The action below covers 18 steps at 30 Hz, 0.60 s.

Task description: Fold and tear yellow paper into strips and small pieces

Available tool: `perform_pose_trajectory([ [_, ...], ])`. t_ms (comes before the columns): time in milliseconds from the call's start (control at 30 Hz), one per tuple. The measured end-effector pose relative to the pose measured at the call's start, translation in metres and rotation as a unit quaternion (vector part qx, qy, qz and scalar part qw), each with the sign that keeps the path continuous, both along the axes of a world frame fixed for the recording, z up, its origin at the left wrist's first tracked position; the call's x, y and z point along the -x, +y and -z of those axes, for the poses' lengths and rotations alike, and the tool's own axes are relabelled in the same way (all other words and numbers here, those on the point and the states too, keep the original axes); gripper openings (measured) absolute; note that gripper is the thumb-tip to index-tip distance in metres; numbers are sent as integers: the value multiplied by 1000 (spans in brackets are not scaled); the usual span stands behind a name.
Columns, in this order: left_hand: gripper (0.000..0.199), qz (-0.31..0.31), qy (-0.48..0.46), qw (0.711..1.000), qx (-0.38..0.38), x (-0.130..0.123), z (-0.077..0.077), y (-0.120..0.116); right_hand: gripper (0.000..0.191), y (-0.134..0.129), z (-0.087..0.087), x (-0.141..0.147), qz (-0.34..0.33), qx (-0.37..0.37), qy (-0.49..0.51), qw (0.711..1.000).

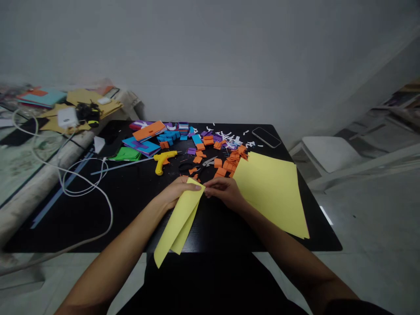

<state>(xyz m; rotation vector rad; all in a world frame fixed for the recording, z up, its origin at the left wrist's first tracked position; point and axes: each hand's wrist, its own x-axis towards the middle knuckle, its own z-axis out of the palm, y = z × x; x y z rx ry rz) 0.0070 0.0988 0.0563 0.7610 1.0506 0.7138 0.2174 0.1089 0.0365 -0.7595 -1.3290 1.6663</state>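
Note:
A folded yellow sheet (179, 223) slants over the front edge of the black table (124, 205), its lower end hanging past the edge. My left hand (173, 192) grips its upper part, the thumb lying on top. At the sheet's upper right corner my right hand (225, 191) pinches the paper with closed fingers. Larger yellow sheets (272, 192) lie stacked beside my right forearm. Just beyond my hands are scissors (208, 162), a yellow glue gun (162, 161) and orange paper pieces (220, 172).
Coloured paper packets (149, 131), white scraps (231, 139) and a phone (266, 137) lie toward the back. A white cable (105, 201) loops across the left side. A white stool (331, 153) stands at the right, and a cluttered glass table is at the left.

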Motion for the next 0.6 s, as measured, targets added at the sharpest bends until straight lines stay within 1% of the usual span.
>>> perform_pose_trajectory([
  [300,30,8,-3,1000,1,1,0,0,27,0,3,0,17,-14,-20,1000],
  [600,32,3,3,1000,-3,0,2,1,27,1,4,1,8,-9,-12,1000],
])
